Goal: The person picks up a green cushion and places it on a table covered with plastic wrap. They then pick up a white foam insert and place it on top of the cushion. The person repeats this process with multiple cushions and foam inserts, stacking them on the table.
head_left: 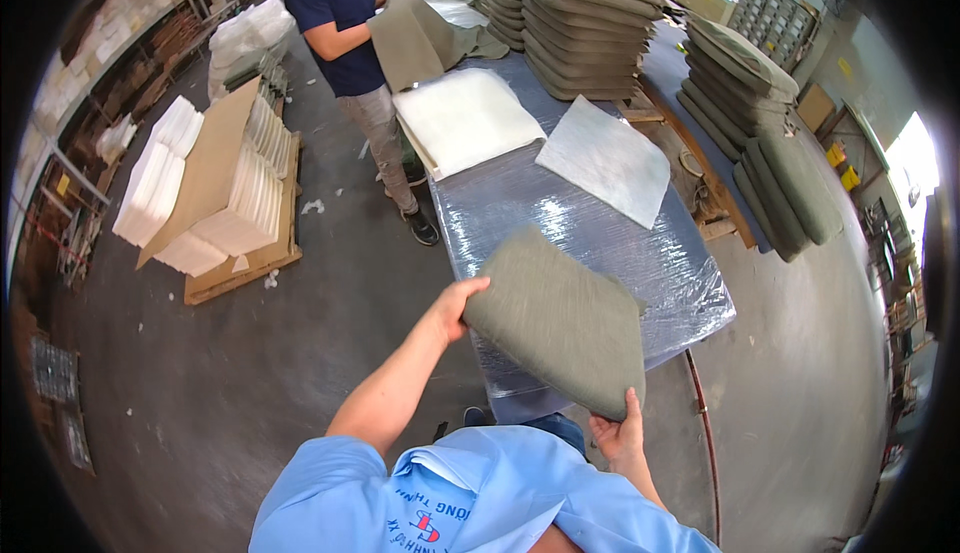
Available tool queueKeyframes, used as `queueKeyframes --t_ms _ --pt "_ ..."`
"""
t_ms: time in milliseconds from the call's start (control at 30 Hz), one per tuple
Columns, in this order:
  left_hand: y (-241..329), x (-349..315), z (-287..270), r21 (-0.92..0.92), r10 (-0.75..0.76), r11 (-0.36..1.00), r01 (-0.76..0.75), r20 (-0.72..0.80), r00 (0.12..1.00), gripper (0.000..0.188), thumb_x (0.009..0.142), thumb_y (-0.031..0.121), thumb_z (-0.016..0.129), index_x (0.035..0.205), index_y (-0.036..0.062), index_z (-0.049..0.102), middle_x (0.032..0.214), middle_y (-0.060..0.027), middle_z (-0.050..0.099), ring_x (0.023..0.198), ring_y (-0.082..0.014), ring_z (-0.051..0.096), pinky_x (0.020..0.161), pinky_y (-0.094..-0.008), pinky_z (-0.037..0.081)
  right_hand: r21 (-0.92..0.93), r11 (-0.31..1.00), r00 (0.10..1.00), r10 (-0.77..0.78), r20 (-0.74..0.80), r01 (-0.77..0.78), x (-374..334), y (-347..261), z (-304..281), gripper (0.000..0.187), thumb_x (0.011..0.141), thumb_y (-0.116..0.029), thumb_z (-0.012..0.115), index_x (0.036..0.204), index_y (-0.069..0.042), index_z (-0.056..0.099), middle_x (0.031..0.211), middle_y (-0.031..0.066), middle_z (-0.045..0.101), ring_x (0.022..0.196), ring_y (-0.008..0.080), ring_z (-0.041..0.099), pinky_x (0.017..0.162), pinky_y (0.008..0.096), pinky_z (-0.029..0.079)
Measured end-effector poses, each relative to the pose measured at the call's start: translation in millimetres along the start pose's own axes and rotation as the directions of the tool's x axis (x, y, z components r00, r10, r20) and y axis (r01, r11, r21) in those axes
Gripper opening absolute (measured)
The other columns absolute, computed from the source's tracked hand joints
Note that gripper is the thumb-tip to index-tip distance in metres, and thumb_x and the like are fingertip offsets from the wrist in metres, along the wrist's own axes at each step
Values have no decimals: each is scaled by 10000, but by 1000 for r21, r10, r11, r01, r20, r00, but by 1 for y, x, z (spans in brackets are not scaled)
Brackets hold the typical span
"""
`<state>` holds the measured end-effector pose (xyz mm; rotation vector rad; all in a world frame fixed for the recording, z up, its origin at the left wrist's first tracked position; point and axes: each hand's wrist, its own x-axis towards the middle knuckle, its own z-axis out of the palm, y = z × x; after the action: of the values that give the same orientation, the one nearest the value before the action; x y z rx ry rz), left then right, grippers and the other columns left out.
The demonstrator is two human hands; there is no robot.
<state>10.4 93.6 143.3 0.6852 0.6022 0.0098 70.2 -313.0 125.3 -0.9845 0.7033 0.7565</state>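
Two hands are holding one olive cushion [560,323] over the near end of the table [690,283], which is wrapped in shiny plastic film. The left hand [455,308] is pinching the cushion's left corner, fingers closed over the edge with the thumb seemingly underneath. The right hand [620,433] is gripping the near corner, thumb lying on top and the fingers hidden under the fabric, so how far they are curling cannot be told. The cushion is blurring slightly and tilting, its far edge over the table. Handling it well probably means keeping both corner grips firm and level, so the stuffed cover is not sagging or twisting between them. Farther along the table a white pad [605,158] and a thicker white foam slab [465,118] are lying flat, with stacks of cushions [585,23] beyond. At the table's far left side another person [350,33] is working on a cover
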Motion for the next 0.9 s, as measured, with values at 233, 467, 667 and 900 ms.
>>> queueKeyframes --t_ms 233,467,667,900 --pt "83 -48 133 582 270 748 -319 172 947 710 913 223 743 1479 -76 436 1337 -199 629 1146 -247 664 970 -385 546 -309 899 913 372 168 -310 9 48 3 594 951 -534 700 1257 -31 621 1099 144 688 907 287 695 773 439 578" --pt "-1 -88 141 854 424 289 -433 291 858 898 852 167 757 1579 -71 286 1516 -254 505 1416 -292 500 1168 -359 381 -696 558 890 -235 391 452 20 29 52 578 1007 -331 689 1472 -31 524 1371 161 608 1147 247 639 967 365 528" --pt "-20 -102 153 805 439 267 -529 387 811 905 892 152 728 1598 -81 212 1541 -278 462 1413 -309 502 1155 -356 395 -328 331 466 -645 606 885 -22 -20 156 662 1042 -254 603 1602 -36 325 1621 234 340 1499 303 381 1172 390 382" --pt "-31 -95 160 748 419 279 -602 469 778 909 911 161 699 1618 -56 169 1604 -315 324 1498 -386 363 1201 -410 343 -496 129 428 -713 556 859 -8 -83 231 807 1007 -338 624 1626 3 235 1691 250 210 1576 347 216 1248 403 250"
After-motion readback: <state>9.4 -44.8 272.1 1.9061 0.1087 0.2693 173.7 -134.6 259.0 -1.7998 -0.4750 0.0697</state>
